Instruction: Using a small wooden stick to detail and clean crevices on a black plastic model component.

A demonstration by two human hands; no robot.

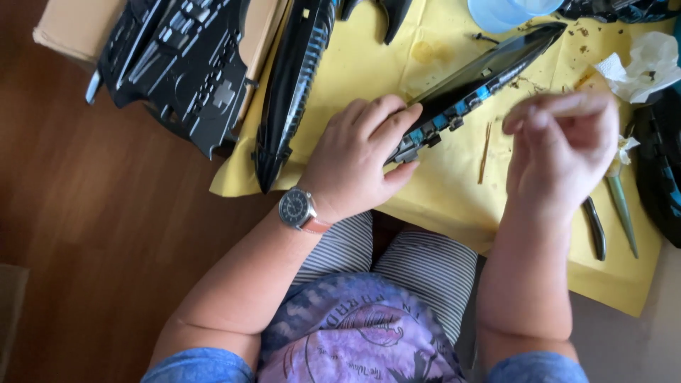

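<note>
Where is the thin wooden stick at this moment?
In the head view, the thin wooden stick lies on the yellow sheet, right of centre, between the left hand and the right hand.

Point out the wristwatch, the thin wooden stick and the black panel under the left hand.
wristwatch (296, 207), head view, on the dial.
wooden stick (484, 152), head view, mid-length.
black panel (489, 67), head view, on its glossy upper face.
left hand (358, 159), head view, on its back.
</note>
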